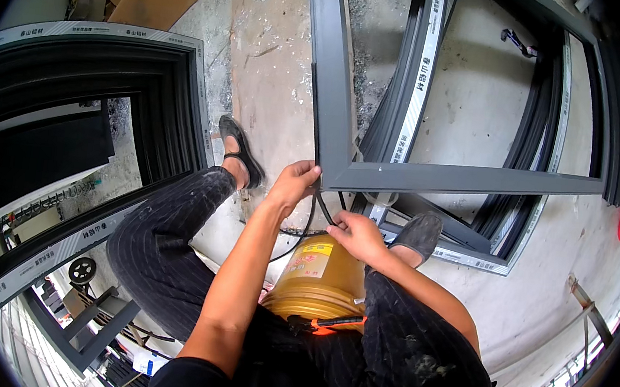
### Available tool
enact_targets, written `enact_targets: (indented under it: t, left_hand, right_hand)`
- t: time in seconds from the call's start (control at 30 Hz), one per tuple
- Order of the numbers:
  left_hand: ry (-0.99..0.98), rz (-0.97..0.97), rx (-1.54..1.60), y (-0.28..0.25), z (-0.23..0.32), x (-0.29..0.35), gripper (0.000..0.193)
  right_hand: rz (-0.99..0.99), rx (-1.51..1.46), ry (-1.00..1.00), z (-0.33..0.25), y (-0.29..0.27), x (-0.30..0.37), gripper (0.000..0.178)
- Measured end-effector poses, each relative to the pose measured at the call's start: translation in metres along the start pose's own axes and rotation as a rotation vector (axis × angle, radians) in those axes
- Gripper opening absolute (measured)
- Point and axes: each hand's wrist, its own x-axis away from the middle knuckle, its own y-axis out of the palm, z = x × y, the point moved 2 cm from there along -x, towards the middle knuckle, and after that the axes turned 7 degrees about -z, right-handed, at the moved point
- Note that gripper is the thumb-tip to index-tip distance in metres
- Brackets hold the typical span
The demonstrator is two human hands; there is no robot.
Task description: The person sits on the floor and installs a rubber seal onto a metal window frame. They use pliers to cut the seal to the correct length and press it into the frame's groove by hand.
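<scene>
Black strip [325,208] at grey frame [335,84]

The frame [431,178] bars me ahead and right, the bucket [315,292] below; over the floor [281,142] ahead-left I've room.

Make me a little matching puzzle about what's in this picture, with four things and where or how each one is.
Things:
1. Bucket
2. Pliers
3. Left hand
4. Right hand

Descriptions:
A. Touching the corner of the grey frame
B. Orange and black, close to the lap
C. Fingers at a black strip, below the frame in the picture
D. Golden yellow, between the legs

Right pairs: 1-D, 2-B, 3-A, 4-C
</scene>
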Motion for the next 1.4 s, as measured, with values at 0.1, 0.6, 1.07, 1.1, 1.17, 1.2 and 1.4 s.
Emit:
enact_targets:
  t: [0.1, 0.6, 1.07, 1.1, 1.17, 1.2, 1.4]
  left_hand:
    - [-0.011, -0.024, -0.035, -0.007, -0.011, -0.001, 0.019]
    - [-0.080, -0.089, 0.352, -0.008, -0.031, 0.024, 0.029]
    - [-0.024, 0.031, 0.153, 0.004, -0.044, 0.019, 0.017]
    - [-0.004, 0.061, 0.082, 0.007, -0.044, 0.019, 0.015]
    - [-0.031, 0.096, 0.077, 0.013, -0.046, 0.019, 0.014]
    - [-0.041, 0.117, 0.072, 0.014, -0.043, 0.021, 0.014]
    - [-0.003, 0.057, 0.282, 0.025, -0.031, 0.033, 0.017]
  right_hand:
    - [-0.026, -0.012, 0.008, 0.002, -0.006, -0.002, 0.028]
    - [0.347, 0.359, -0.238, -0.039, -0.041, 0.014, 0.018]
    - [0.321, 0.552, -0.177, -0.020, -0.050, -0.007, 0.013]
    - [0.325, 0.554, -0.182, -0.020, -0.050, -0.006, 0.014]
    - [0.326, 0.558, -0.164, -0.020, -0.049, -0.005, 0.016]
    - [0.328, 0.559, -0.161, -0.020, -0.049, -0.006, 0.018]
    - [0.348, 0.270, -0.149, -0.017, -0.052, -0.008, 0.024]
